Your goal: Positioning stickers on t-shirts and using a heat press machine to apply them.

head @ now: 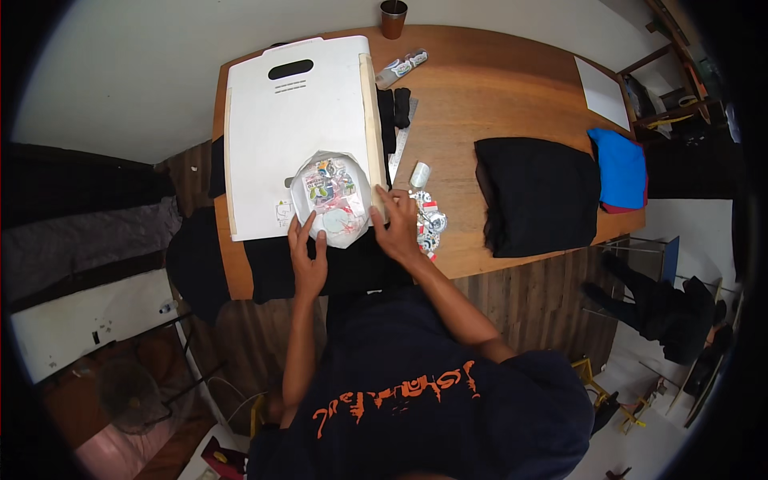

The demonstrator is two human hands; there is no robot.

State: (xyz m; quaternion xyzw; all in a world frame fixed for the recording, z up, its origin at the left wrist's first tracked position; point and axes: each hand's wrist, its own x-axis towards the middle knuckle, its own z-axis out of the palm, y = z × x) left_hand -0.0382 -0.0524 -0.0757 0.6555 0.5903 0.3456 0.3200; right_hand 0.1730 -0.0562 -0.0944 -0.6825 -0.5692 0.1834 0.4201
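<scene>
A white open bag or bowl-like container with an uneven rim sits at the near end of a large white board. Colourful printed pieces in clear film lie inside it. My left hand touches the container's near left rim, fingers spread. On the other side, my right hand has its thumb by the container's right rim and its index finger on the pale strip along the board's edge. Black fabric lies under the board's near end.
Round printed pieces and a white spool-like roll lie right of my hand, near a steel ruler. Folded black cloth, blue cloth and a clear bottle rest on the wooden table. Another person is at right.
</scene>
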